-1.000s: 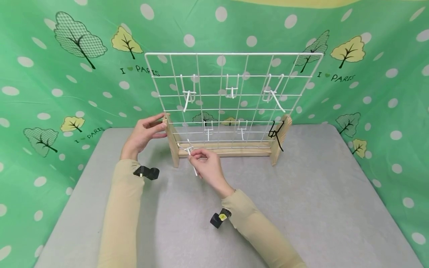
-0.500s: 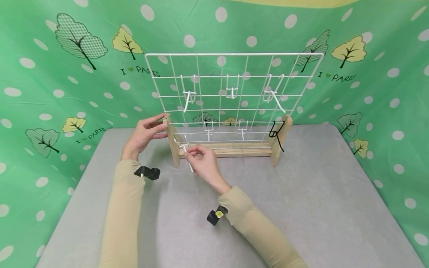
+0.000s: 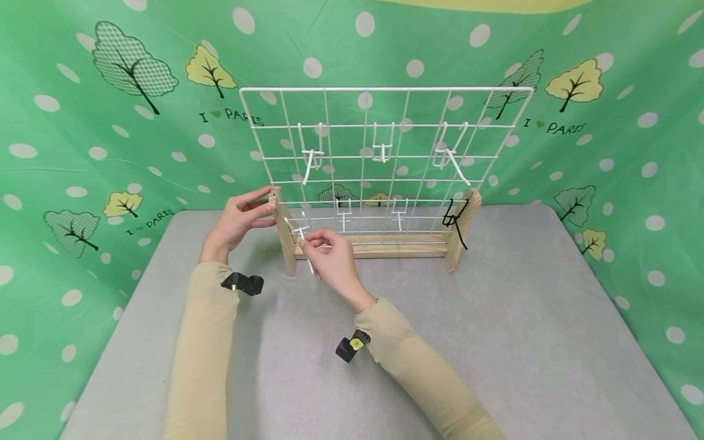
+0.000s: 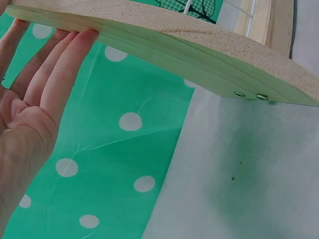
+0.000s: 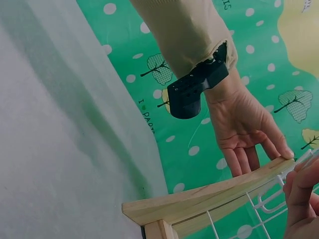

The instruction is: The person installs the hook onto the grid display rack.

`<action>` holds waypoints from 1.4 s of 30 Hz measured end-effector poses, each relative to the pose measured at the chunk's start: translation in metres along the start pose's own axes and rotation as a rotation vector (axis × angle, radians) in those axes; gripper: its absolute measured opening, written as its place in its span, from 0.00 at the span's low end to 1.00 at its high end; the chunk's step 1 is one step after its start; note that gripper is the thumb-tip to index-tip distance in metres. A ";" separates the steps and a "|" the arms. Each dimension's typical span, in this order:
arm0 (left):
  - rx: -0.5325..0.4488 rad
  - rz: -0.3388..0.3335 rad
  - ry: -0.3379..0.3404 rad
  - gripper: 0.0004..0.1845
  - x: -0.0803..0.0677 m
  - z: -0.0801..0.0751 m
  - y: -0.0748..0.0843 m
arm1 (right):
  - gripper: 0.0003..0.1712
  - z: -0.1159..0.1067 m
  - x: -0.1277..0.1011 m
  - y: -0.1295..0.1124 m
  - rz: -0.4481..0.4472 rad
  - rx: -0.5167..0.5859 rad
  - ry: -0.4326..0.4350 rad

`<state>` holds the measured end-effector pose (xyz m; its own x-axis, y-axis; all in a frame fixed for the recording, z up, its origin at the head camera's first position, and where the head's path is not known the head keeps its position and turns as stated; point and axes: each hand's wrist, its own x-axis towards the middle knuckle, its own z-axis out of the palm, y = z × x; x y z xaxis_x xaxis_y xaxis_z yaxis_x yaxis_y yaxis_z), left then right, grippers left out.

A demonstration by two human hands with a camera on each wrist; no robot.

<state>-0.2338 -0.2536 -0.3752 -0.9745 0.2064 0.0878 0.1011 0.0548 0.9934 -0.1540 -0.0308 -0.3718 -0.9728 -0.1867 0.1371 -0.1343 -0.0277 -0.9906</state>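
Observation:
A white wire grid stands upright in a wooden frame. My left hand is at the top of the frame's left post; in the left wrist view its straight fingertips touch the outer face of that post. My right hand pinches a white wire hook between thumb and fingers, its long prong slanting down toward me. The hook's upper ends are at the grid's lower left; whether they touch the wires I cannot tell. In the right wrist view, the right hand is partly cut off.
Several white hooks hang on the grid, among them an upper left hook and an upper right hook. A black hook hangs by the right post. Grey cloth covers the table; a green printed curtain surrounds it.
My right hand has moved up and to the left with the white hook, bringing its upper ends up beside the left post. My left hand has stayed at the post.

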 end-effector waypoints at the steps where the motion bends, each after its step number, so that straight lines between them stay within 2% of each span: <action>1: 0.000 -0.001 0.000 0.26 0.000 0.000 0.000 | 0.08 0.000 0.003 0.005 0.000 0.000 0.003; 4: -0.002 0.000 0.001 0.27 -0.001 0.000 0.000 | 0.09 0.001 0.009 0.015 0.008 -0.005 0.010; 15: 0.009 -0.001 0.009 0.27 -0.001 0.000 0.000 | 0.06 0.008 0.018 0.020 -0.002 0.008 0.050; 23: -0.009 0.012 0.007 0.27 0.000 -0.001 -0.003 | 0.04 0.017 0.027 0.023 0.012 -0.056 0.166; 33: 0.029 -0.003 0.020 0.28 0.000 -0.001 -0.004 | 0.04 0.024 0.033 0.022 -0.038 -0.103 0.191; 42: 0.025 -0.004 0.014 0.28 -0.001 0.000 -0.002 | 0.05 0.026 0.036 0.020 -0.009 -0.132 0.208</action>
<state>-0.2330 -0.2534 -0.3770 -0.9776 0.1924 0.0848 0.1018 0.0801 0.9916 -0.1864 -0.0637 -0.3867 -0.9876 0.0195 0.1558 -0.1530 0.1027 -0.9829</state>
